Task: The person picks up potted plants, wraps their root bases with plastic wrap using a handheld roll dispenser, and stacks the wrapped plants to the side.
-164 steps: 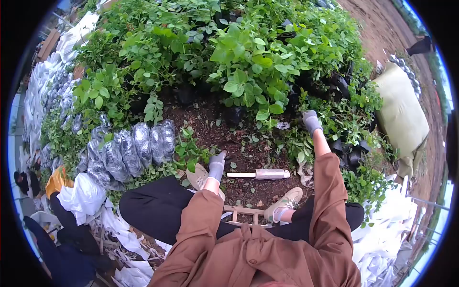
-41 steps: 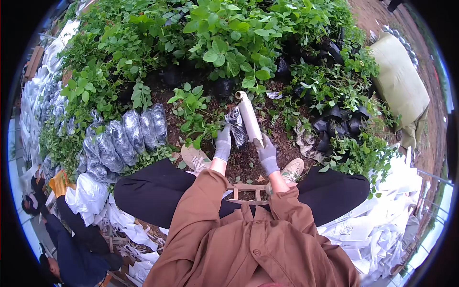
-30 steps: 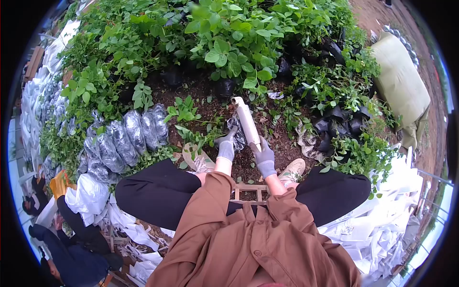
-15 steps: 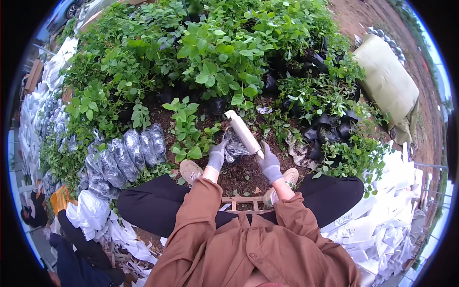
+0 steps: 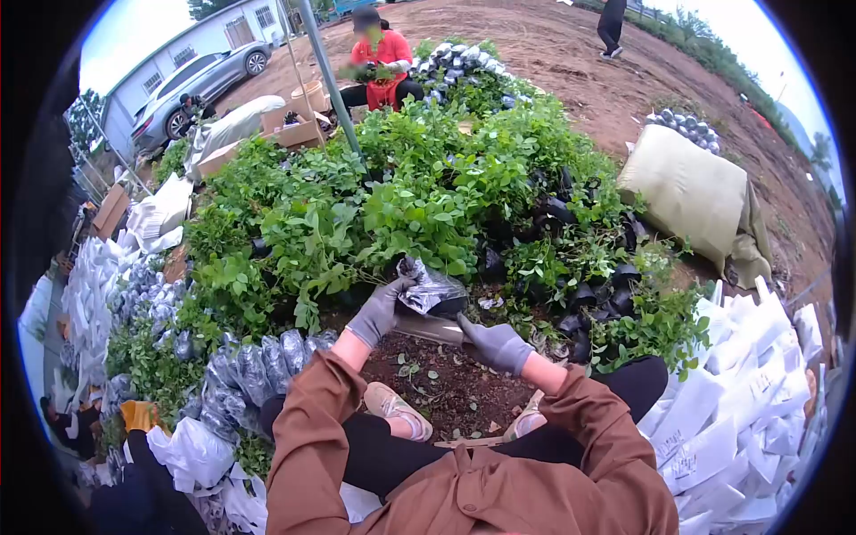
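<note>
My left hand point(image 5: 379, 312), in a grey glove, is closed around one end of a root bundle point(image 5: 430, 290) wrapped in shiny clear film over a dark base. Leafy stems lie close beside that hand; whether they join the bundle is hidden. Just below the bundle is a pale cylindrical roll point(image 5: 432, 329). Its right end runs into my gloved right hand point(image 5: 501, 345), whose fingers are closed on it, one fingertip up against the bundle's dark base. A dense mass of green seedlings point(image 5: 401, 209) stands right behind both hands.
Film-wrapped bundles point(image 5: 254, 374) are lined up at the left. White bags point(image 5: 744, 392) pile up at the right, below a large beige sack point(image 5: 687, 196). A grey-green pole point(image 5: 332, 80) rises among the plants. A person in red point(image 5: 385, 58) sits beyond them.
My view has tilted up, bringing the seated person and car into sight. The roll has swung from slanting above the bundle to lying nearly level below it. My hands still hold both.
</note>
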`<state>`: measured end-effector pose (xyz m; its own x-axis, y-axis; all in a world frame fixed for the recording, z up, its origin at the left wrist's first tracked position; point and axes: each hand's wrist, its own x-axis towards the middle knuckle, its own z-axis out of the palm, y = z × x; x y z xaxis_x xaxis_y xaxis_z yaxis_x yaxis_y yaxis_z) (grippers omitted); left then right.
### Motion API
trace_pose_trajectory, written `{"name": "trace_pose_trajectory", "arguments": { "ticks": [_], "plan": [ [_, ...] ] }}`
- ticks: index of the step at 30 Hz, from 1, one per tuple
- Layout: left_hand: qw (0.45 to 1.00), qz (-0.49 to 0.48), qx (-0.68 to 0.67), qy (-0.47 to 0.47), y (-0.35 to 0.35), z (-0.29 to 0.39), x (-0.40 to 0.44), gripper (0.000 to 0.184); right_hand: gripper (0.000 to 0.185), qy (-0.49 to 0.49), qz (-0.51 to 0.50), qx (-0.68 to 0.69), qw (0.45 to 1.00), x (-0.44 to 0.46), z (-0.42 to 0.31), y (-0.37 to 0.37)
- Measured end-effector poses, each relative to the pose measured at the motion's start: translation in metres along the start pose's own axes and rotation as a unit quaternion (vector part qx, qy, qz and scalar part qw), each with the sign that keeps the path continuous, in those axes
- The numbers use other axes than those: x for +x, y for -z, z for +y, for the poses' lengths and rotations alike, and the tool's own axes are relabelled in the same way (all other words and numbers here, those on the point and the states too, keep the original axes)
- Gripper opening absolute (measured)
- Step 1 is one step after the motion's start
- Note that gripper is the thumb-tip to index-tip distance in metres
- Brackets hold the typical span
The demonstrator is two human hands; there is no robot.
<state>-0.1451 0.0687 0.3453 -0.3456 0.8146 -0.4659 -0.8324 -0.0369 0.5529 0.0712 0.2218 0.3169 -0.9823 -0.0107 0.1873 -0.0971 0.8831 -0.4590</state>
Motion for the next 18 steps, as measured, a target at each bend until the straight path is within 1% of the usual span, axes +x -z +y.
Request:
{"name": "trace_pose_trajectory", "arguments": {
  "ticks": [1, 2, 5, 6, 7, 8, 9, 10, 11, 12, 13, 14, 15, 17, 18],
  "plan": [
    [0.999, 0.003, 0.005, 0.035, -0.024, 0.015, -0.022, 0.036, 0.052, 0.032, 0.010, -0.010, 0.999, -0.006, -0.005, 0.013],
    [0.996, 0.029, 0.079, 0.013, -0.028, 0.025, -0.029, 0.032, 0.054, 0.063, 0.018, -0.019, 0.998, -0.011, -0.012, 0.027],
    [0.981, 0.064, 0.180, -0.008, -0.033, 0.040, -0.038, 0.028, 0.059, 0.184, -0.031, -0.101, 0.977, -0.019, -0.035, 0.084],
    [0.975, 0.069, 0.209, -0.008, -0.033, 0.041, -0.038, 0.024, 0.057, 0.202, 0.008, -0.137, 0.970, -0.022, -0.040, 0.097],
    [0.972, 0.009, 0.229, -0.049, -0.023, 0.036, -0.030, 0.025, 0.053, 0.198, 0.051, -0.175, 0.963, -0.023, -0.049, 0.118],
    [0.933, -0.021, 0.341, -0.111, -0.028, 0.032, -0.042, 0.027, 0.051, 0.149, 0.143, -0.165, 0.964, -0.018, -0.044, 0.120],
    [0.877, -0.052, 0.445, -0.171, -0.045, 0.030, -0.063, 0.029, 0.050, 0.097, 0.232, -0.154, 0.955, -0.011, -0.035, 0.120],
    [0.826, 0.003, 0.553, -0.109, -0.080, 0.032, -0.100, 0.033, 0.048, 0.066, 0.284, -0.150, 0.945, -0.002, -0.023, 0.120],
    [0.873, -0.018, 0.474, -0.113, -0.071, 0.023, -0.097, 0.033, 0.047, 0.032, 0.333, -0.143, 0.931, 0.006, -0.009, 0.114],
    [0.891, -0.060, 0.425, -0.150, -0.074, 0.012, -0.099, 0.033, 0.049, 0.005, 0.290, -0.181, 0.940, 0.012, 0.008, 0.099],
    [0.903, -0.102, 0.373, -0.186, -0.080, 0.002, -0.097, 0.033, 0.047, -0.016, 0.206, -0.155, 0.966, 0.015, 0.015, 0.078],
    [0.937, -0.124, 0.283, -0.160, -0.068, -0.007, -0.080, 0.033, 0.045, 0.003, 0.137, -0.115, 0.984, 0.014, 0.031, 0.031],
    [0.956, -0.104, 0.245, -0.121, -0.066, -0.002, -0.077, 0.034, 0.043, 0.025, 0.067, -0.075, 0.995, 0.014, 0.042, -0.005],
    [0.984, -0.071, 0.158, -0.042, -0.065, 0.007, -0.068, 0.036, 0.040, 0.035, 0.064, 0.023, 0.997, 0.006, 0.001, 0.011],
    [0.983, -0.096, 0.130, -0.085, -0.066, 0.011, -0.065, 0.037, 0.044, 0.049, 0.069, 0.038, 0.996, 0.000, -0.007, 0.020]
  ]
}}
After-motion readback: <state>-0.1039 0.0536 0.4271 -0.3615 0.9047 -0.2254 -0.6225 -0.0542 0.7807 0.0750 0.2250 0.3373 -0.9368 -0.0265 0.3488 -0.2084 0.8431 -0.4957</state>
